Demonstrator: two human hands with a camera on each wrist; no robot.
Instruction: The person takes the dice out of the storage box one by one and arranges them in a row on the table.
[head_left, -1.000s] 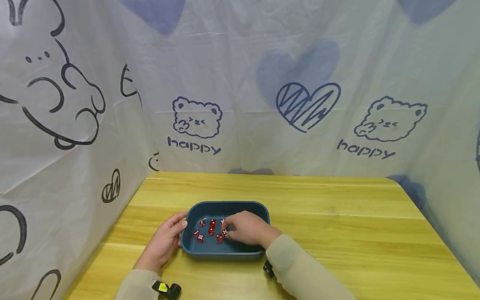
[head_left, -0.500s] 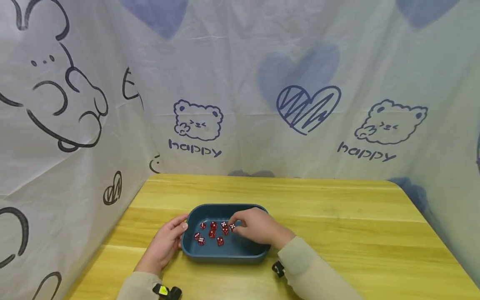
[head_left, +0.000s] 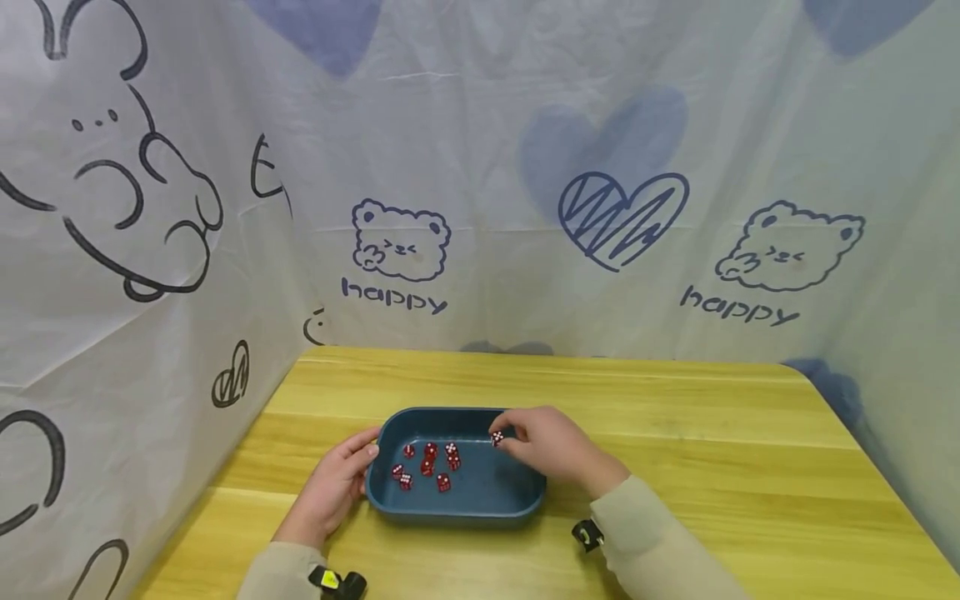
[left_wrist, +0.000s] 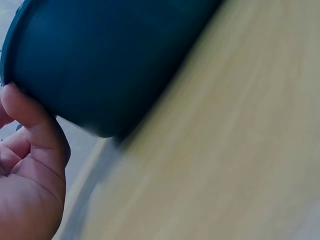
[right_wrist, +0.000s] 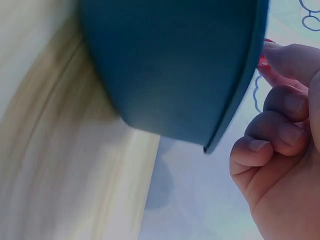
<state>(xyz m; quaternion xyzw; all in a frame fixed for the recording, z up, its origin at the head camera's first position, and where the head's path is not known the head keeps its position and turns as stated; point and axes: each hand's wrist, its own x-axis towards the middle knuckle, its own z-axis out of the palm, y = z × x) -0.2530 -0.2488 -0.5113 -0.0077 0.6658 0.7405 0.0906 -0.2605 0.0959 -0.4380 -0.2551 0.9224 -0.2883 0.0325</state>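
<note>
In the head view, a dark blue tray (head_left: 457, 500) sits on the yellow wooden bench (head_left: 712, 467), its long axis running left to right across the person's front. The right hand (head_left: 551, 446) hovers over the tray's far right corner and pinches one red die (head_left: 497, 438) between thumb and fingertips, the die at the very tip of the grip, lifted off the tray floor. Seven more red dice (head_left: 427, 465) lie clustered in the tray's left half, apart from the held one. The left hand (head_left: 337, 487) rests against the tray's left end with fingers loosely bent, touching the rim.

The left wrist view shows what the head view cannot: the tray's outer wall (left_wrist: 105, 60) up close, with the thumb (left_wrist: 35, 125) pressed against its rim and the palm alongside. No dice show here.

The right wrist view looks along the tray's wall (right_wrist: 175, 65) from outside. The fingers (right_wrist: 285, 105) curl just past the rim, and only a red sliver of the die (right_wrist: 263, 61) peeks out at the fingertip, level with the rim's edge.
</note>
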